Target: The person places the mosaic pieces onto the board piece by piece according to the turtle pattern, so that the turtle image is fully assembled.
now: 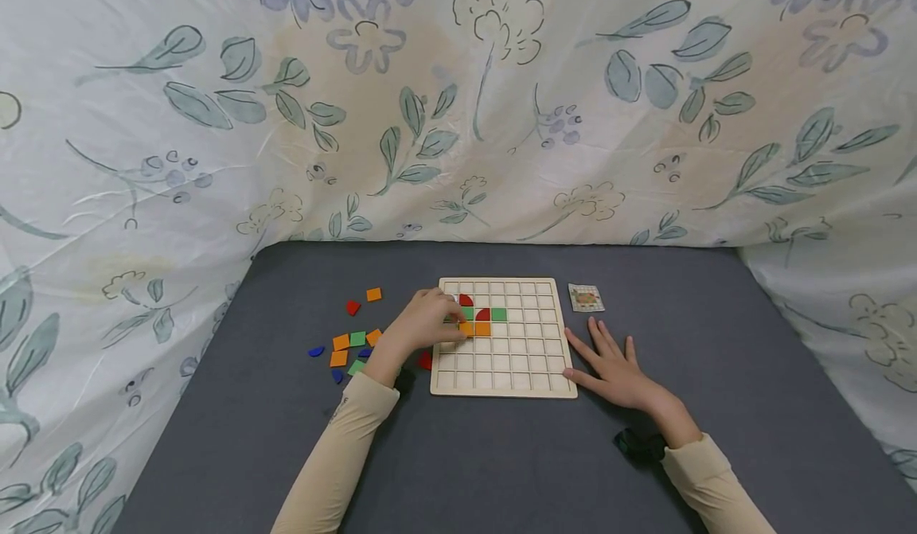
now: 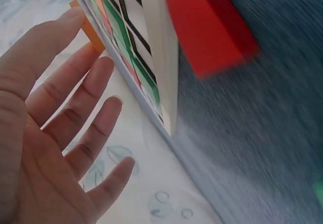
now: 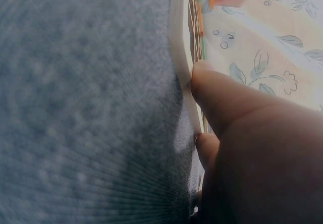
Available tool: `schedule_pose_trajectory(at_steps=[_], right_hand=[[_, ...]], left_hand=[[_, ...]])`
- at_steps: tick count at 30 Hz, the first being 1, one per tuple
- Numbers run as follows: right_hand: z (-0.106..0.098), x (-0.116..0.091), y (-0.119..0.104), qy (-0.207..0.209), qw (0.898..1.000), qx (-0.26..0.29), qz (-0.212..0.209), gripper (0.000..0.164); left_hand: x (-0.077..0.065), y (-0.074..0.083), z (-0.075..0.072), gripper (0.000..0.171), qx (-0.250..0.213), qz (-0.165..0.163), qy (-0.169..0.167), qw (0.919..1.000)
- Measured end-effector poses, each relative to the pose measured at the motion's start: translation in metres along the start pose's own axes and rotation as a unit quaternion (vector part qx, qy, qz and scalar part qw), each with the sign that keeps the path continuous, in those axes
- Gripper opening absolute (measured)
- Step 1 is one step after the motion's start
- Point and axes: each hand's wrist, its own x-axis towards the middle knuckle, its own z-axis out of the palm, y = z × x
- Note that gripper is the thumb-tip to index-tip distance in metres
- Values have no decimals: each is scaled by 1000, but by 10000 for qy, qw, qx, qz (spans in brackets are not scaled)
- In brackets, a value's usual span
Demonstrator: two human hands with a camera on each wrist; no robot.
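My left hand (image 1: 428, 321) is over the left part of a wooden grid board (image 1: 526, 367). Between its thumb and index finger it pinches an orange square tile (image 2: 92, 31), held on edge close to the board in the left wrist view; the other fingers are spread. On the grid lie red rounded pieces (image 1: 466, 300), green squares (image 1: 498, 313) and an orange square (image 1: 483, 329). The left hand hides some of the cells. My right hand (image 1: 618, 371) rests at the board's right edge with fingers spread, thumb and index finger touching the rim.
Loose orange squares (image 1: 339, 358), green squares (image 1: 357, 339) and blue half-round pieces (image 1: 316, 352) lie left of the board. A red piece (image 1: 425, 360) is beside its left edge. A small patterned card (image 1: 587, 298) lies to the right. Floral cloth (image 1: 501, 160) hangs behind the grey table.
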Motion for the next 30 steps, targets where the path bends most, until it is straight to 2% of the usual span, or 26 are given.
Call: schedule_pose_trajectory(at_steps=[13,20,30], right_hand=[[-2,-2,-3,158,9997,119,-128,72],[-2,-1,-3,18,10000,24,-1,73],[-2,0,-3,-13,10000,-4,37,73]], left_hand=[[23,16,7,23,45,252,-129,9996],[32,24,11,17,224,463,-85,9986],[39,27,18,21,546,453,8,9975]])
